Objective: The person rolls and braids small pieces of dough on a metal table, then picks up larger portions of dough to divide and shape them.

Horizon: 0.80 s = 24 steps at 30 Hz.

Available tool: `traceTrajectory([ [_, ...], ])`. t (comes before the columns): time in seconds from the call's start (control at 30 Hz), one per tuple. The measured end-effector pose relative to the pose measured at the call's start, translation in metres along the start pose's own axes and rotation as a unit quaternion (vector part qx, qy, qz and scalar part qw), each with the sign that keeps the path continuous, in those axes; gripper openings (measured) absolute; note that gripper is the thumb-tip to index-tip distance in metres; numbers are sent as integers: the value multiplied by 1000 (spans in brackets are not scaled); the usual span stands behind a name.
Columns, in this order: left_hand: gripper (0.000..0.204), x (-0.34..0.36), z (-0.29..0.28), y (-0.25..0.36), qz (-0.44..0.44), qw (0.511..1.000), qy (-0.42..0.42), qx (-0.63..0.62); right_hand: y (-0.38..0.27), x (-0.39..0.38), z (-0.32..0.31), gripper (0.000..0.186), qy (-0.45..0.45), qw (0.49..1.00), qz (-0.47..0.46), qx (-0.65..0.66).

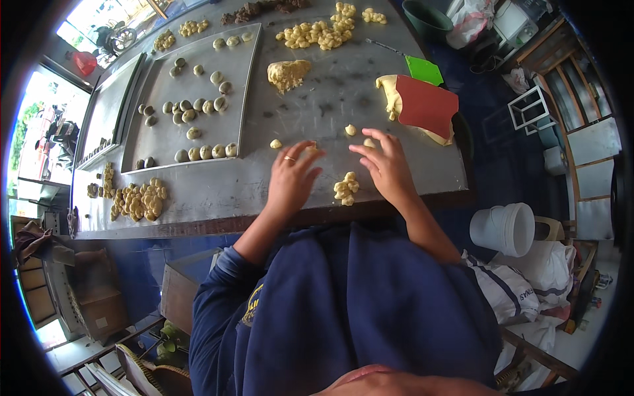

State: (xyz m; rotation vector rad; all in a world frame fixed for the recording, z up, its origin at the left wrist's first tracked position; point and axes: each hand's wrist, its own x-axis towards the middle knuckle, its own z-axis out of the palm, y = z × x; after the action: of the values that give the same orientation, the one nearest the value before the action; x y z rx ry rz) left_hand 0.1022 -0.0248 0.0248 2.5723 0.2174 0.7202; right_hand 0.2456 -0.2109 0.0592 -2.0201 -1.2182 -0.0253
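My left hand (292, 177) is over the metal table (218, 191) with its fingers spread, a ring on one of them. A small piece of dough (313, 147) peeks out by its fingertips; whether they touch it I cannot tell. To the right, my right hand (386, 164) is open, with a pale dough piece (368, 142) by its fingers. Another dough piece (350, 130) lies just beyond, and a round one (276, 144) sits left of my left hand. Between my wrists is a small cluster of dough pieces (345, 189).
Left stands a metal tray (247, 86) with round dough balls, and dough pieces (140, 200) lie before it. Farther off are a large dough lump (288, 74) and a dough pile (320, 34). At right, a red-brown sheet (428, 104) covers dough beside a green scraper (424, 70).
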Motion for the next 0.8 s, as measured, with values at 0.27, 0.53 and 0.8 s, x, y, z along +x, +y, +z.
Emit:
traceTrajectory([
  [0.27, 25, -14, 32, 11, 13, 982, -160, -97, 30, -26, 35, 24, -138, 990, 23, 31],
  [0.53, 21, -5, 12, 14, -114, 956, -139, -232, 20, -22, 38, 17, 2, 995, -38, 92],
  [0.8, 15, -4, -3, 9, -281, 882, -91, -368, 9, -17, 35, 13, -21, 961, 99, 256],
])
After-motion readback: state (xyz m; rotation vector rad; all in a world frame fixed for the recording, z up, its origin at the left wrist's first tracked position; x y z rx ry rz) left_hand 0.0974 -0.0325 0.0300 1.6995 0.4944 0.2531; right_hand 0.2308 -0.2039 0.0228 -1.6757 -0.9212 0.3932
